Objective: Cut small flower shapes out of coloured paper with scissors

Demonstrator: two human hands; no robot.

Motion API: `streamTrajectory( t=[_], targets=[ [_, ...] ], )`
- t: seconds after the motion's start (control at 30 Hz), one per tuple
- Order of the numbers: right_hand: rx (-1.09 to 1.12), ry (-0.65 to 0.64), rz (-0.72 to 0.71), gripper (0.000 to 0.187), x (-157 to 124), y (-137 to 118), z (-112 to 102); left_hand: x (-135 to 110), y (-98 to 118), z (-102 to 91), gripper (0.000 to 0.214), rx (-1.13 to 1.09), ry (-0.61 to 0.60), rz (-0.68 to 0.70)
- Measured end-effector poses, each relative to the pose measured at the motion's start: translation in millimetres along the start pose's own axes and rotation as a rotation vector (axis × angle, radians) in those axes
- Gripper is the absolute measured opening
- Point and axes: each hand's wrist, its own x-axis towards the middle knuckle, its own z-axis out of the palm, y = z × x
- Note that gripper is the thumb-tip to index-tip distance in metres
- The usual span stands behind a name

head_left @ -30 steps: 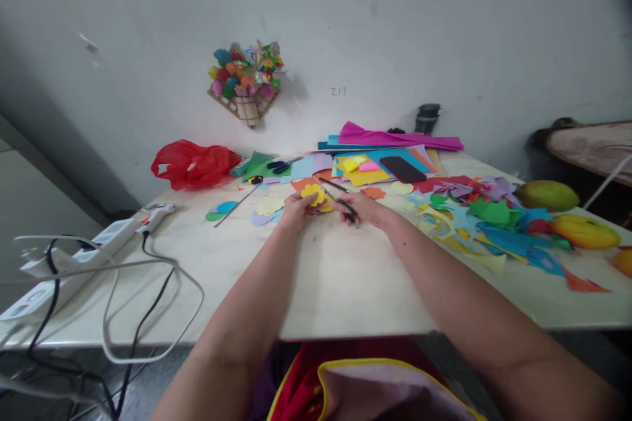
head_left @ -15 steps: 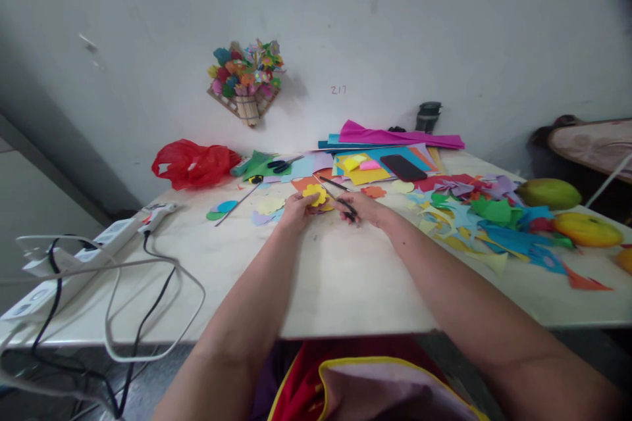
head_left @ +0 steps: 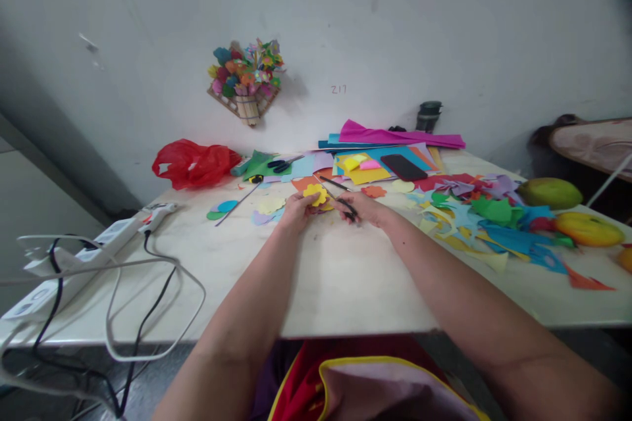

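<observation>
Holding yellow flower (head_left: 316, 194) and part-hidden scissors (head_left: 350, 211): hands (head_left: 297, 209) | right-edge fruit (head_left: 626, 260): cut off

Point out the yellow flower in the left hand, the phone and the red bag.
Yellow flower (head_left: 318, 192): head view, middle of its face.
Phone (head_left: 403, 168): head view, middle of its dark face.
Red bag (head_left: 196, 166): head view, middle of its crumpled side.

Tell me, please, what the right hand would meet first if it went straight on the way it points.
Probably the yellow flower cutout held in the left hand, though depth is unclear.
</observation>
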Motion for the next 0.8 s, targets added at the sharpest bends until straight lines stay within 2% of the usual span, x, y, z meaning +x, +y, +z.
streamTrajectory(
  t=[0.37, 0.8],
  targets=[
    [-0.006, -0.015, 0.009, 0.029, -7.0, -9.7, 1.4, 0.6, 0.5, -0.1, 0.026, -0.005, 0.013, -0.002],
    [-0.022, -0.027, 0.012, 0.028, -4.5, -7.0, 1.1, 2.1, -1.5, -1.4, 0.025, -0.059, -0.015, 0.012]
  ],
)
